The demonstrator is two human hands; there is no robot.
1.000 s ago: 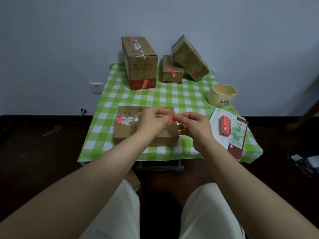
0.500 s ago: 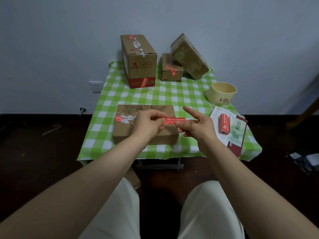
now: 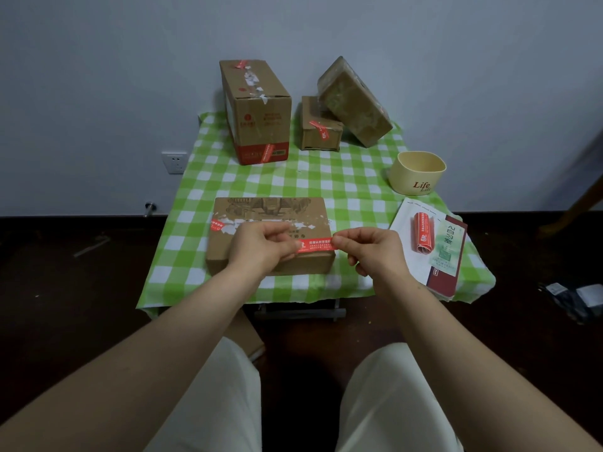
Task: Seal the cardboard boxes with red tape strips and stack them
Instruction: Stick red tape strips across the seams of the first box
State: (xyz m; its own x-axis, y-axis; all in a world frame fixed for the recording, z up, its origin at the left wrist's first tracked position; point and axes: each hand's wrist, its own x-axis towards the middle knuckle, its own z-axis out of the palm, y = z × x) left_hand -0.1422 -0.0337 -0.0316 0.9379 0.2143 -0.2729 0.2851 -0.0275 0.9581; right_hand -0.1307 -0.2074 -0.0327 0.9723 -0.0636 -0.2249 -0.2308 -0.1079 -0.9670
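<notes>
Widest open lane on the bench is the checked band across the middle, between the flat box up front and the tall box, small box and leaning wrapped box at the back. Right side's crowded by the cup and a booklet with a roll on it; the left edge is bare.
</notes>
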